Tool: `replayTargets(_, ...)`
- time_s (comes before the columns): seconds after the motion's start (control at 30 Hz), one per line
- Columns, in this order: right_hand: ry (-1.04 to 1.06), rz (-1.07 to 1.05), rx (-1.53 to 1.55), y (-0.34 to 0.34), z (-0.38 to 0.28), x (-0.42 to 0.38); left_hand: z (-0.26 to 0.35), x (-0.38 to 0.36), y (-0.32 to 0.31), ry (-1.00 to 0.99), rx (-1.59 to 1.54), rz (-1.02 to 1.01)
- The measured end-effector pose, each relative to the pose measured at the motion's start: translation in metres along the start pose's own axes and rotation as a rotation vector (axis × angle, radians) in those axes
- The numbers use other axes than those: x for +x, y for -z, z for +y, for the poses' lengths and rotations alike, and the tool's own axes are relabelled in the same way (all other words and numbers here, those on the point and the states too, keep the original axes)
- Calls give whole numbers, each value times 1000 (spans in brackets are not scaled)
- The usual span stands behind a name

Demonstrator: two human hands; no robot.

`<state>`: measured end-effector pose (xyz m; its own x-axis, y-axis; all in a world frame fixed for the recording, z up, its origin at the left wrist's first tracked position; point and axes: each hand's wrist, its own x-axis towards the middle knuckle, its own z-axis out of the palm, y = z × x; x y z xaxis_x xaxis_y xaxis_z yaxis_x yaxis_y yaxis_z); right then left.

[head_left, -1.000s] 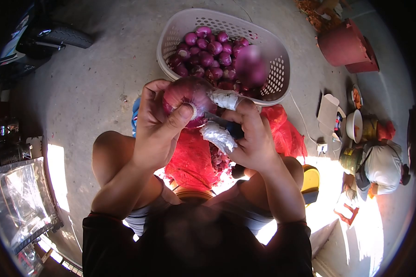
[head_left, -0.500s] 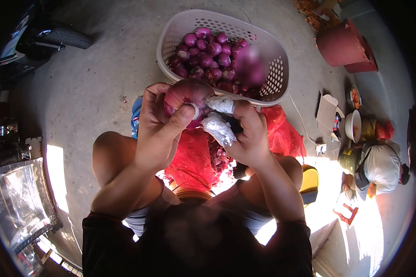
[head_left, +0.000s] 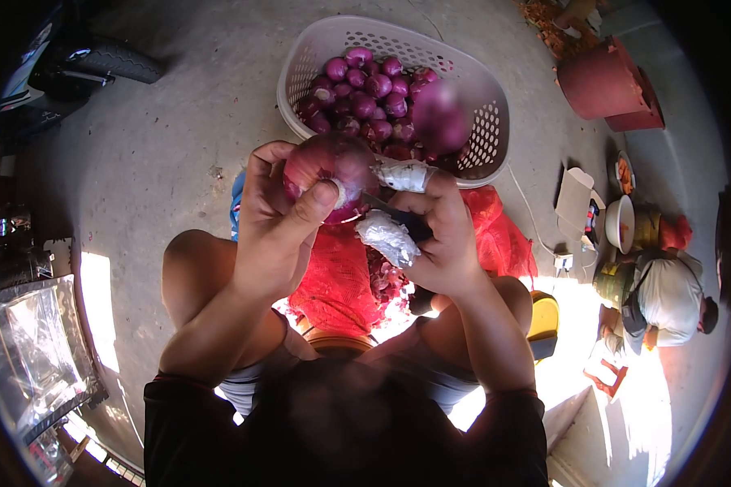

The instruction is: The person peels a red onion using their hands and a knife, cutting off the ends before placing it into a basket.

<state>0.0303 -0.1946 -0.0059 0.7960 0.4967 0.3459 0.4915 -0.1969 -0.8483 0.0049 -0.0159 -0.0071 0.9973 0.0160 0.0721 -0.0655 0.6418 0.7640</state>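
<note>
A large red onion is gripped by my left hand, its thumb beside the pale root end. My right hand is closed round the dark handle of a small knife, whose blade points at the onion's right side. White wrapping covers the thumb and index finger of that hand. Beyond my hands stands a pale perforated basket with several purple onions in it. Below my hands lies a red mesh bag, with onion skins beside it.
Another red mesh bag lies to the right. Farther right are a cardboard box, a white bowl and a seated person. A red tub stands at upper right, a wheel at upper left.
The onion has moved slightly left and is turned a little. My right hand has shifted, and more of the knife blade shows between the wrapped fingers.
</note>
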Motion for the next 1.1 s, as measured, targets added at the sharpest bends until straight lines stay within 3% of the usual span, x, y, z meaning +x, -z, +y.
replayTargets(0.73, 117, 205, -60, -12, 0, 9, -2, -1, -7, -9, -83, 59)
replayTargets(1.1, 66, 234, 165, -17, 5, 5, -4, -2, -2, -26, -5, 25)
